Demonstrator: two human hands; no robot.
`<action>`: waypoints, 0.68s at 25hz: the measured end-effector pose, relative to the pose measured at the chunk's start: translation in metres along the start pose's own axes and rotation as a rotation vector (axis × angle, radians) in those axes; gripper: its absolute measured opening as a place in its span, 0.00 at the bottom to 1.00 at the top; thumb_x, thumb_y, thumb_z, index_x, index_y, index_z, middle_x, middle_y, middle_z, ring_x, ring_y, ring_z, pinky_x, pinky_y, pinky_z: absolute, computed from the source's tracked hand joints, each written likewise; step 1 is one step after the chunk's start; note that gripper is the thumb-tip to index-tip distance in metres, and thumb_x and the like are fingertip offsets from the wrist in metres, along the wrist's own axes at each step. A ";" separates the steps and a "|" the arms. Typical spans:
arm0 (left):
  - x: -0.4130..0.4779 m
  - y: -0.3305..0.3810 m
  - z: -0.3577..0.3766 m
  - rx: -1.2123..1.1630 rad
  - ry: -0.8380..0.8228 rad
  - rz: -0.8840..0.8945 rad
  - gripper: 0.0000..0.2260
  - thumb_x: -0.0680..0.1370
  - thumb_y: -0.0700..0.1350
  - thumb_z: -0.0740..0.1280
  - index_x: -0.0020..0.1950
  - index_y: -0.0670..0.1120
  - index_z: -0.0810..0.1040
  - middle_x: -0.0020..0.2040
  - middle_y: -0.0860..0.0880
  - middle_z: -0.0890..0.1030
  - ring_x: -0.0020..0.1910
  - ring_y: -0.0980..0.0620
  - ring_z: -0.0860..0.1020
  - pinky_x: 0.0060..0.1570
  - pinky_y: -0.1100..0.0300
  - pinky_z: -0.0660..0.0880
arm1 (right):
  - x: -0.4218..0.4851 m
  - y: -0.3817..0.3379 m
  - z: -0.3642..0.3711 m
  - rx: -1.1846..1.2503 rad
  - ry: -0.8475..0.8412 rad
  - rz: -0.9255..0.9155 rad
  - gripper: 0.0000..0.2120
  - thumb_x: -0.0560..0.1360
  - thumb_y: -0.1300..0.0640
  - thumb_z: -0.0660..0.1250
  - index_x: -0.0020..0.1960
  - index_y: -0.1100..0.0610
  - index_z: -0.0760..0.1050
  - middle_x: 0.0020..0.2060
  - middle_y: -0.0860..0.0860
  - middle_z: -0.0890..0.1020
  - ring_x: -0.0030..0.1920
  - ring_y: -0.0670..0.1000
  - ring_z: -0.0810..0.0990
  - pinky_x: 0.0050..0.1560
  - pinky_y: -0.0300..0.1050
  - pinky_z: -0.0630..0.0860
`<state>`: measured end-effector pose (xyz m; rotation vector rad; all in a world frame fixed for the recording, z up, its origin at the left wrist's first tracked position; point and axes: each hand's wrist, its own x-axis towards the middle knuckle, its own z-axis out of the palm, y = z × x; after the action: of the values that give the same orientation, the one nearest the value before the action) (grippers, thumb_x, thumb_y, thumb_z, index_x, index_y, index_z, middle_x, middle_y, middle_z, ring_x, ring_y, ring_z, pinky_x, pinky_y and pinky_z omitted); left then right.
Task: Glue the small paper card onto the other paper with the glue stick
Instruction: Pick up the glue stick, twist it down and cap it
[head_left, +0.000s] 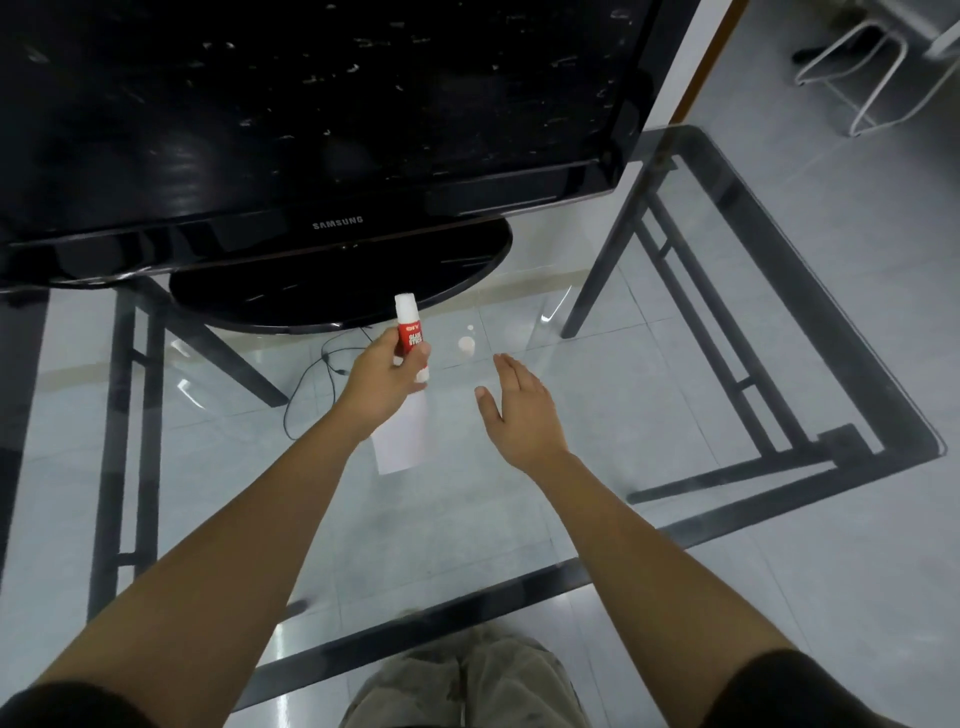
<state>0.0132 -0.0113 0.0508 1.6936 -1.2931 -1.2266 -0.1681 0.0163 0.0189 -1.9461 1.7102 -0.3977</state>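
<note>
My left hand (383, 383) grips a red and white glue stick (408, 328), capped end pointing up and away, just in front of the television's base. Below that hand a white paper (402, 439) lies flat on the glass table; its far end is hidden by my fingers. I cannot tell a separate small card from this sheet. My right hand (514, 410) hovers to the right of the paper, palm down, fingers spread, holding nothing.
A large black television (311, 130) on an oval base (337, 280) stands at the back of the glass table (779, 364). The table's dark metal frame and a cable (311, 374) show through the glass. White chair legs (872, 78) stand at the far right.
</note>
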 end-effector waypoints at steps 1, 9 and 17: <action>-0.009 0.001 -0.007 -0.002 -0.006 -0.004 0.11 0.78 0.48 0.63 0.59 0.46 0.72 0.49 0.50 0.74 0.46 0.53 0.77 0.39 0.68 0.76 | 0.002 -0.009 -0.009 0.057 0.043 -0.005 0.24 0.80 0.49 0.54 0.72 0.60 0.60 0.71 0.57 0.66 0.71 0.55 0.63 0.71 0.48 0.59; -0.073 0.013 -0.047 -0.089 0.064 0.034 0.11 0.74 0.48 0.69 0.55 0.50 0.76 0.50 0.53 0.79 0.43 0.56 0.82 0.44 0.65 0.74 | 0.004 -0.084 -0.053 0.454 -0.030 -0.016 0.16 0.78 0.47 0.60 0.59 0.54 0.76 0.53 0.48 0.79 0.51 0.44 0.75 0.46 0.29 0.67; -0.111 0.019 -0.052 -0.076 0.048 0.212 0.07 0.76 0.51 0.66 0.51 0.64 0.76 0.50 0.52 0.80 0.43 0.57 0.81 0.48 0.61 0.76 | -0.013 -0.117 -0.059 0.723 -0.138 0.046 0.11 0.71 0.42 0.67 0.42 0.49 0.81 0.37 0.42 0.82 0.43 0.39 0.79 0.42 0.32 0.69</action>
<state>0.0481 0.0878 0.1161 1.4819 -1.3417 -1.0905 -0.1046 0.0266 0.1338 -1.3653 1.2720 -0.7259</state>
